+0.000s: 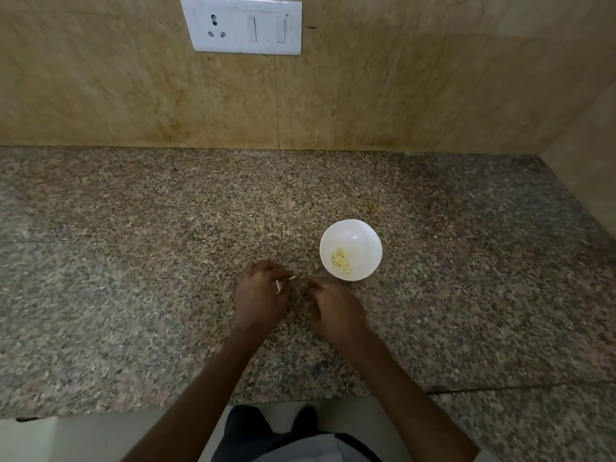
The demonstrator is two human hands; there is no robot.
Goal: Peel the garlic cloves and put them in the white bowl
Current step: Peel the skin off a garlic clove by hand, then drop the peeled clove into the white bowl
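Observation:
A white bowl stands on the speckled granite counter, with several pale peeled garlic cloves lying in its bottom. Just left of it, my left hand is curled over the counter and pinches a small whitish garlic piece or skin that sticks out toward the right. My right hand hovers close beside it, below the bowl's near rim, fingers bent downward and blurred. Whether the right fingers hold anything is hidden.
The granite counter runs left to right, its front edge near my body. A tan stone wall rises behind, carrying a white socket and switch plate. A side wall closes the right end.

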